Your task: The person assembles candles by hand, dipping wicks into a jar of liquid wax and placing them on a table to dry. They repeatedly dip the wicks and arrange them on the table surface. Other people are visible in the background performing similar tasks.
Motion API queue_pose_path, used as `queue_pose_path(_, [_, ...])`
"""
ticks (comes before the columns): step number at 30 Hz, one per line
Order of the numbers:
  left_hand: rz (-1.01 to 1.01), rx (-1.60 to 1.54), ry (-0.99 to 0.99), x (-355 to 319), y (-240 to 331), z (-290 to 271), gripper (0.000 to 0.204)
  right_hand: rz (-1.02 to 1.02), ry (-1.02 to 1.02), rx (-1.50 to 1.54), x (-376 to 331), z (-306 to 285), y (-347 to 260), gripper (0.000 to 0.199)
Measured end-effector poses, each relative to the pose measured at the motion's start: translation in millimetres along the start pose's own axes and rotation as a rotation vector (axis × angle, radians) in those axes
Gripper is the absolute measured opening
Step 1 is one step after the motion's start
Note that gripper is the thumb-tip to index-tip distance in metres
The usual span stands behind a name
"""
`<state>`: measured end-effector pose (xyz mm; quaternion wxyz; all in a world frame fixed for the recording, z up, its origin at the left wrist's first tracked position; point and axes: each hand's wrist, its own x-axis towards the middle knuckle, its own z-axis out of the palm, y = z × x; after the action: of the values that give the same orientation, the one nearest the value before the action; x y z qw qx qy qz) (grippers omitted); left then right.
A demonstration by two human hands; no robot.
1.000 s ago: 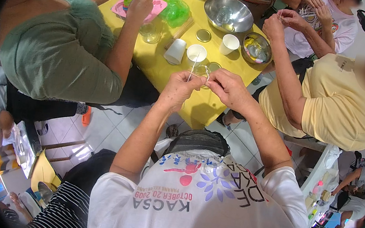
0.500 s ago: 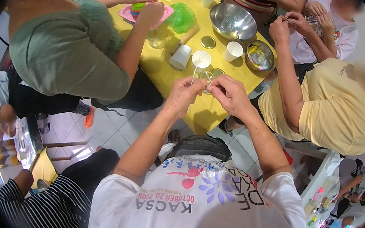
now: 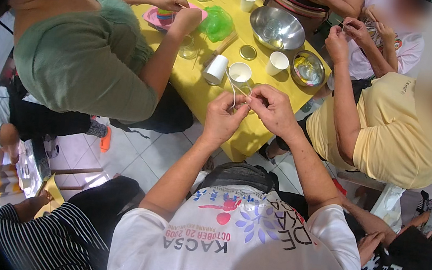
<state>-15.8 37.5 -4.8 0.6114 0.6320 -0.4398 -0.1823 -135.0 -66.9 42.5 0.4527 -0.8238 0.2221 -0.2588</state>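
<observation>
String [image 3: 231,89], white and thin, is showing in the head view between your two hands, standing up from your fingertips in a narrow loop whose sides are spreading and converging again near your fingers. Your left hand [image 3: 224,115] is gripping it between thumb and curled fingers, and a short length is hanging against the fingers there. Your right hand [image 3: 273,111] is closing in a pinch at the strand's right end, thumb and forefinger pressed together, the other fingers curling behind; its fingertips are sitting just beside the left ones. The loop's top is rising beyond both hands and overlapping the left rim of an upright white cup [image 3: 240,73]; you cannot tell from here whether they are touching. Both hands are hovering over the near end of the yellow-covered table [image 3: 190,80]. Just left of that cup, a second cup [image 3: 215,69] is sitting either mouth-down or tipped, which is hard to tell. Farther off, a round lid [image 3: 247,52] is lying flat, a third cup [image 3: 277,64] is standing upright, and a large steel bowl [image 3: 277,25] is resting near a smaller metal bowl [image 3: 307,69]. On your left, a person in a green top [image 3: 87,58] is holding both hands beside a pink tray [image 3: 154,20].
</observation>
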Motion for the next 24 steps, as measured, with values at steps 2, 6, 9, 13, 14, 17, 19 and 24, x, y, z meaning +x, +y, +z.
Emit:
queue_pose_path(2, [0.002,-0.019,0.025,0,1,2,0.011,0.014,0.002,-0.004,0,0,0,0.016])
queue_pose_path(6, [0.036,-0.024,0.048,1,1,5,0.009,0.043,0.008,0.017,1,1,-1,0.013])
queue_pose_path(9, [0.058,-0.002,0.034,2,-1,5,0.007,0.017,0.044,0.054,0,3,-1,0.011])
queue_pose_path(13, [-0.013,-0.114,0.018,1,-3,9,0.007,0.067,0.093,0.088,-3,7,4,0.011])
queue_pose_path(14, [-0.027,-0.121,0.012,0,-4,10,0.008,0.084,0.098,0.125,-3,9,6,0.011])
queue_pose_path(17, [-0.063,-0.166,-0.003,-1,-6,14,0.009,0.099,0.081,0.15,-4,9,14,0.012])
queue_pose_path(19, [-0.086,-0.227,-0.01,-2,-7,15,0.01,0.111,0.053,0.163,-4,7,19,0.012])
queue_pose_path(24, [-0.017,-0.168,-0.032,3,-10,14,0.011,0.153,-0.008,0.325,0,5,25,0.012])
